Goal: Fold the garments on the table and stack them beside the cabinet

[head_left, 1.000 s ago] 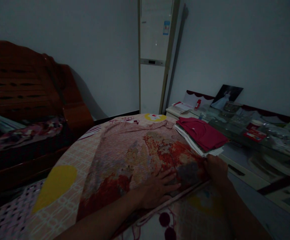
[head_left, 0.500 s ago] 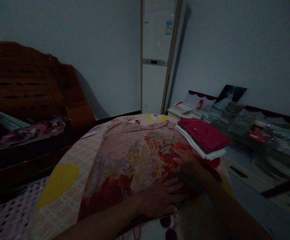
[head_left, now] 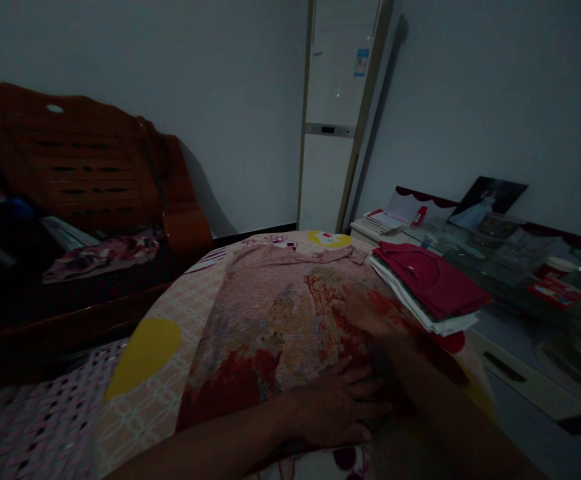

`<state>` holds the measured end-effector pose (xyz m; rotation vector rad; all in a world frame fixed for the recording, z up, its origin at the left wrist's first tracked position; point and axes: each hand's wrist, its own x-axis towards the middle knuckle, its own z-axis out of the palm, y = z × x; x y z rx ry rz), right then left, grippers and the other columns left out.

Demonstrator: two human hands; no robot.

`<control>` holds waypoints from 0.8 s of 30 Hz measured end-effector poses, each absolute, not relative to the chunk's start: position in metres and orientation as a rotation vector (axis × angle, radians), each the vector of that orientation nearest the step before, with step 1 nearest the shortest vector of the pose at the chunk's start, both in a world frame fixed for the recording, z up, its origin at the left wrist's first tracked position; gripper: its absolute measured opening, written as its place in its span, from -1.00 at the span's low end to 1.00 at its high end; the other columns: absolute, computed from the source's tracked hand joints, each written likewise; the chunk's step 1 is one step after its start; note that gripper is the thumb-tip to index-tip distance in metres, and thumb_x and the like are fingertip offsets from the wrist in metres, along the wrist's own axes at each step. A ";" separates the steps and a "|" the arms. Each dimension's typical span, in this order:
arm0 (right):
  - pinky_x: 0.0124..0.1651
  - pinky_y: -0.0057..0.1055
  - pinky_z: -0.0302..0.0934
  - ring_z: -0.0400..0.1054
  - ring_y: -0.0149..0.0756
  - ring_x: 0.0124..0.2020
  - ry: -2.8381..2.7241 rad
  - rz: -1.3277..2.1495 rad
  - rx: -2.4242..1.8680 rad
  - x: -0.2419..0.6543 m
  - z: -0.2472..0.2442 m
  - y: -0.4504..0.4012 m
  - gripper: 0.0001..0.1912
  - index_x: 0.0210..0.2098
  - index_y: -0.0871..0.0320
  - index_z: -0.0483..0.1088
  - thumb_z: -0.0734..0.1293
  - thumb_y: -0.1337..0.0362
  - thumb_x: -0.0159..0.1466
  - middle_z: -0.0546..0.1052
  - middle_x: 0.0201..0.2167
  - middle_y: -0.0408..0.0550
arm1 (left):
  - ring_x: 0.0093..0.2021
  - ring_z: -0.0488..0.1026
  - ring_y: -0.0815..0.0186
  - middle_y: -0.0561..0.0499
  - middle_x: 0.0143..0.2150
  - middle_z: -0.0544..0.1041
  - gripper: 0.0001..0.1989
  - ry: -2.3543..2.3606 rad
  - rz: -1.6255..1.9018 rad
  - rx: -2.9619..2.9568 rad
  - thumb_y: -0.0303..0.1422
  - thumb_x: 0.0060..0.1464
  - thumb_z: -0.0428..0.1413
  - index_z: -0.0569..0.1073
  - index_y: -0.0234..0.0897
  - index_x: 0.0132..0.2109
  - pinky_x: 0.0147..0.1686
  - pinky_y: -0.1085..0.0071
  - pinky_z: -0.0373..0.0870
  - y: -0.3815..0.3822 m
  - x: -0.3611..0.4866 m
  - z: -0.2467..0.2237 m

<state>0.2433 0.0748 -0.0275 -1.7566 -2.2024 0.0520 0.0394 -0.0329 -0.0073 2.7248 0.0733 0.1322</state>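
A pink garment with red and tan patches (head_left: 250, 300) lies spread over the patterned tablecloth (head_left: 160, 400). My left hand (head_left: 333, 407) rests flat on its lower part, fingers spread and pointing right. Farther up, my right hand (head_left: 363, 313) is over the red area on the garment's right side, its fingers apart and somewhat blurred. Neither hand grips anything. To the right of the garment, a dark red folded cloth (head_left: 430, 280) tops a stack of white and dark folded cloths (head_left: 420, 313).
A wooden bench (head_left: 90, 173) with cloths on it stands at the left. Behind the table is a tall white cabinet-like unit (head_left: 327, 180). At the right, a glass-topped cabinet (head_left: 500, 267) holds papers, a red bottle (head_left: 419, 216), a photo and clutter.
The view has turned left, so the scene sits farther right. My right hand has moved slightly left over the garment, while my left hand stays flat on it.
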 end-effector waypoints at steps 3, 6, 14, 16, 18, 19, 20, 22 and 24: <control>0.36 -0.13 0.00 0.08 -0.14 0.35 -2.357 0.228 -1.505 0.217 -0.034 0.069 -0.47 0.30 0.16 0.22 0.09 0.07 0.42 0.24 0.33 0.10 | 0.46 -0.13 0.08 -0.07 0.44 0.09 -0.45 0.051 0.163 2.737 -0.13 0.33 -0.15 0.09 -0.10 0.40 0.37 -0.04 -0.14 -0.034 0.040 -0.008; 0.39 -0.08 -0.08 0.00 -0.14 0.39 -2.393 0.182 -1.483 0.213 -0.044 0.069 -0.45 0.33 0.15 0.17 0.09 0.08 0.43 0.16 0.37 0.09 | 0.45 -0.13 0.10 -0.05 0.44 0.10 -0.44 0.032 0.188 2.750 -0.16 0.33 -0.14 0.09 -0.13 0.40 0.36 0.00 -0.08 -0.035 0.042 -0.011; 0.39 0.01 -0.11 -0.01 -0.09 0.39 -2.368 0.031 -1.507 0.228 -0.065 0.071 -0.44 0.33 0.16 0.18 0.11 0.08 0.42 0.18 0.36 0.13 | 0.34 0.19 0.10 -0.17 0.33 0.30 -0.51 -0.007 0.300 2.575 -0.22 0.27 0.00 0.30 -0.26 0.29 0.32 0.16 0.10 -0.023 0.041 -0.014; 0.38 0.03 -0.09 0.00 -0.08 0.39 -2.361 0.016 -1.495 0.230 -0.071 0.073 -0.45 0.32 0.12 0.19 0.12 0.08 0.41 0.18 0.36 0.12 | 0.28 0.29 0.14 -0.20 0.30 0.33 -0.57 0.077 0.387 2.510 -0.26 0.25 0.03 0.38 -0.27 0.22 0.24 0.28 0.23 -0.012 0.035 -0.006; 0.37 0.02 -0.08 0.00 -0.08 0.39 -2.377 0.011 -1.469 0.231 -0.076 0.074 -0.44 0.33 0.13 0.18 0.13 0.10 0.40 0.17 0.36 0.13 | 0.27 0.31 0.14 -0.20 0.31 0.32 -0.58 0.248 0.498 2.488 -0.28 0.24 0.03 0.39 -0.27 0.20 0.20 0.31 0.28 0.006 0.024 0.002; 0.37 0.02 -0.08 0.00 -0.08 0.39 -2.381 0.009 -1.457 0.231 -0.077 0.074 -0.44 0.34 0.14 0.17 0.13 0.10 0.40 0.16 0.36 0.14 | 0.27 0.30 0.14 -0.20 0.30 0.32 -0.58 0.354 0.560 2.496 -0.29 0.24 0.03 0.38 -0.25 0.21 0.20 0.29 0.28 0.018 0.015 0.006; 0.37 0.01 -0.08 0.00 -0.08 0.39 -2.380 0.005 -1.452 0.231 -0.078 0.074 -0.43 0.34 0.15 0.16 0.13 0.11 0.40 0.16 0.36 0.15 | 0.27 0.31 0.15 -0.17 0.28 0.35 -0.58 0.459 0.612 2.516 -0.29 0.24 0.03 0.36 -0.23 0.22 0.22 0.25 0.26 0.031 0.004 0.009; 0.37 0.02 -0.07 0.00 -0.08 0.39 -2.368 -0.006 -1.466 0.230 -0.078 0.074 -0.43 0.34 0.14 0.16 0.13 0.10 0.40 0.18 0.36 0.15 | 0.27 0.30 0.14 -0.18 0.28 0.36 -0.57 0.804 0.797 2.535 -0.32 0.22 0.03 0.34 -0.25 0.22 0.24 0.18 0.24 0.063 -0.024 0.009; 0.37 0.02 -0.07 0.03 -0.08 0.38 -2.356 -0.020 -1.494 0.228 -0.075 0.072 -0.45 0.33 0.13 0.19 0.13 0.10 0.40 0.20 0.35 0.13 | 0.31 0.24 0.08 -0.24 0.30 0.32 -0.52 1.265 0.915 2.524 -0.34 0.18 0.05 0.31 -0.30 0.23 0.26 0.08 0.20 0.095 -0.059 0.004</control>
